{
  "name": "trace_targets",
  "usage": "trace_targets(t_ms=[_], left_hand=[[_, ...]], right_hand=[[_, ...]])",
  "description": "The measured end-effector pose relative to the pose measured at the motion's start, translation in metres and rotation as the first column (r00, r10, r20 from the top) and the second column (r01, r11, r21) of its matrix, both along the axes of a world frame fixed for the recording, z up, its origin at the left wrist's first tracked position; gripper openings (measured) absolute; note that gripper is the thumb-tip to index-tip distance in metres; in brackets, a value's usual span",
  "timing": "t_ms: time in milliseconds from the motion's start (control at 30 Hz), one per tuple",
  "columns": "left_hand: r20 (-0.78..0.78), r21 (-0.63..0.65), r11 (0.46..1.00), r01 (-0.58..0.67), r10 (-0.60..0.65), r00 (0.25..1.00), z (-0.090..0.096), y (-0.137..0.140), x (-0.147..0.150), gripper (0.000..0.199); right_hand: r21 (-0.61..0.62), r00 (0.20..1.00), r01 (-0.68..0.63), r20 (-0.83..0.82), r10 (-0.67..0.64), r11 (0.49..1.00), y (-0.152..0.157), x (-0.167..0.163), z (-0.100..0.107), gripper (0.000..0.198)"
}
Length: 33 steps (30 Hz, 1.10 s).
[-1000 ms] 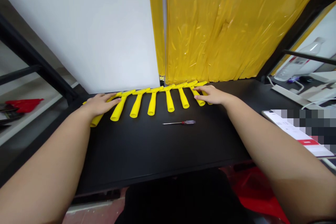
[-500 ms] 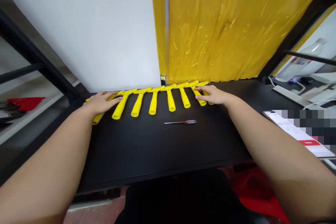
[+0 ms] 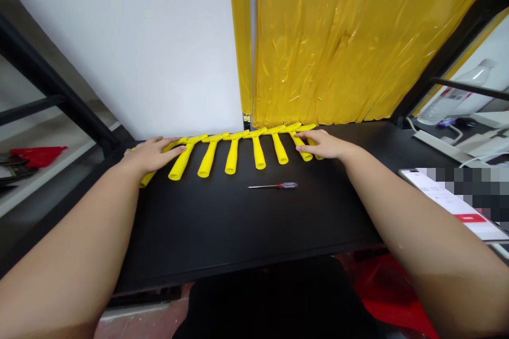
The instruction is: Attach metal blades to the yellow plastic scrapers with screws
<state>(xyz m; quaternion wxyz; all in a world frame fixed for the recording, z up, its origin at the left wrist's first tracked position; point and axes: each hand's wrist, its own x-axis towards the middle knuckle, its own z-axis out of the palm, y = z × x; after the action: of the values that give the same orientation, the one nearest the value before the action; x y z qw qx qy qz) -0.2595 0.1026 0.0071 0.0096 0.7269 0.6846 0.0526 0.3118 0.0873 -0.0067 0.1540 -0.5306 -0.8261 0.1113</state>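
Observation:
A row of several yellow plastic T-shaped pieces (image 3: 231, 156) with hollow round handles lies along the back of the black table (image 3: 222, 222), their flat heads overlapping. My left hand (image 3: 153, 156) rests over the leftmost pieces, fingers spread and thumb reaching to the neighbouring handle. At the other end of the row, my right hand (image 3: 322, 144) lies over the rightmost pieces with its fingers apart, covering parts of them. In front of the row is a small screwdriver (image 3: 278, 186) with a clear purplish handle, its shaft pointing left. Neither hand touches it.
Behind the table stand a white panel (image 3: 159, 53) and a yellow plastic curtain (image 3: 318, 42). A phone (image 3: 441, 201) lies at the right, below a plastic bottle (image 3: 457, 92). Black metal frame posts (image 3: 79, 95) rise at both sides. Red material (image 3: 393, 291) shows under the front edge.

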Motion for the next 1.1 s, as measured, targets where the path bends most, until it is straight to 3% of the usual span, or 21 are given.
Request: trace_targets(t_ms=[67, 200, 300, 433, 567, 733, 1100], left_hand=[[-0.023, -0.040, 0.989, -0.139, 0.139, 0.990, 0.008, -0.009, 0.013, 0.097], [-0.032, 0.004, 0.997, -0.081, 0.081, 0.996, 0.015, -0.020, 0.033, 0.088], [-0.053, 0.050, 0.996, 0.069, -0.066, 0.996, 0.014, -0.025, 0.047, 0.081], [-0.052, 0.100, 0.928, 0.358, -0.354, 0.934, 0.013, -0.035, 0.073, 0.079], [-0.020, 0.042, 0.877, 0.478, -0.477, 0.878, 0.012, -0.042, 0.089, 0.083], [0.091, -0.023, 0.860, 0.509, -0.505, 0.858, 0.010, -0.042, 0.089, 0.083], [0.102, -0.004, 0.858, 0.514, -0.511, 0.854, 0.009, -0.042, 0.088, 0.080]], right_hand=[[-0.003, 1.000, -0.006, -0.003, 0.006, 1.000, 0.000, 0.000, 0.000, 0.064], [-0.013, 1.000, 0.008, 0.012, -0.008, 1.000, 0.000, -0.001, 0.000, 0.068], [-0.015, 1.000, 0.016, 0.017, -0.016, 1.000, 0.000, -0.001, 0.000, 0.070], [-0.010, 1.000, 0.001, 0.017, -0.001, 1.000, 0.001, 0.000, -0.001, 0.069], [-0.010, 1.000, 0.000, 0.009, 0.000, 1.000, 0.003, 0.002, -0.002, 0.067], [-0.012, 1.000, 0.006, 0.017, -0.006, 1.000, 0.003, 0.002, -0.002, 0.069], [-0.025, 1.000, 0.018, 0.018, -0.017, 1.000, 0.001, 0.000, 0.001, 0.069]])
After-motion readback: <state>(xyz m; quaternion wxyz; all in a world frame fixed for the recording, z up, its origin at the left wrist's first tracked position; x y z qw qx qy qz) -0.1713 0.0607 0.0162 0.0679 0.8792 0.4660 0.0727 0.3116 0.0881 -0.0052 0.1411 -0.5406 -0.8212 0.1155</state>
